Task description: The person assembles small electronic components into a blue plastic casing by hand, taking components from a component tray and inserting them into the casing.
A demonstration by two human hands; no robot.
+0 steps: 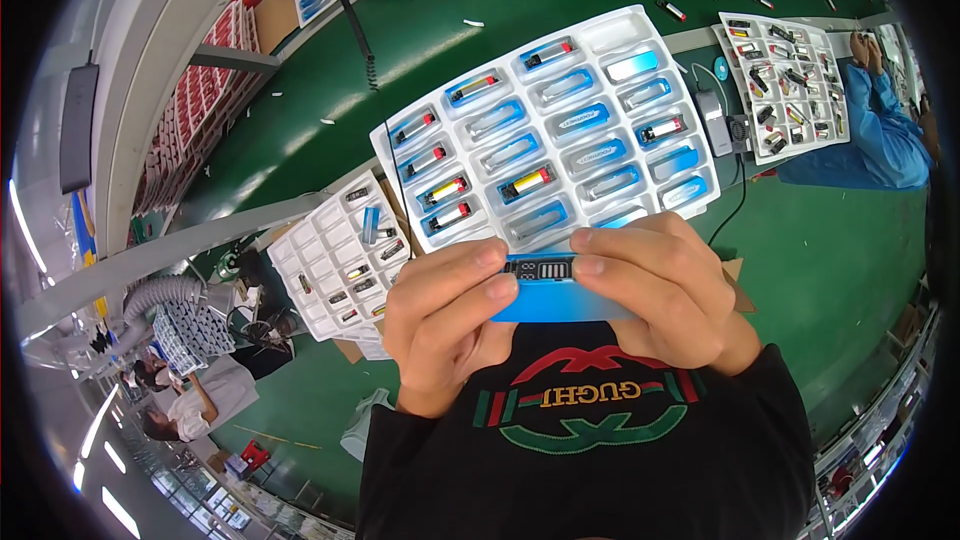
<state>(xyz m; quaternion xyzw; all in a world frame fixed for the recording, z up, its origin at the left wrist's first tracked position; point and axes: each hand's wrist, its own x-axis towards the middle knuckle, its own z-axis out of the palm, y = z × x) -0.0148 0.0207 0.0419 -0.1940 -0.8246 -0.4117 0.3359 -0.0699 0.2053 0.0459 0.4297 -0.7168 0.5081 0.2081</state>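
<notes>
In front of my chest, both hands hold a blue, open-sided device shell (552,306). A black electronic module (545,268) with pale segments shows in its upper opening. My left hand (440,315) pinches the left end between thumb and fingers. At the other end my right hand (665,290) is closed in the same way, fingertips beside the module. Just beyond my hands lies a white compartment tray (612,34) with blue shells. Some of its shells contain yellow, red and black parts, such as the one (526,183) near the middle.
A second white tray (316,265) with loose modules stands at left; another tray (785,65) is at far right, beside a blue-sleeved co-worker (880,130). A coiled black cable (370,70) hangs over the green bench (440,20). Trays with red contents (210,90) are stacked at upper left.
</notes>
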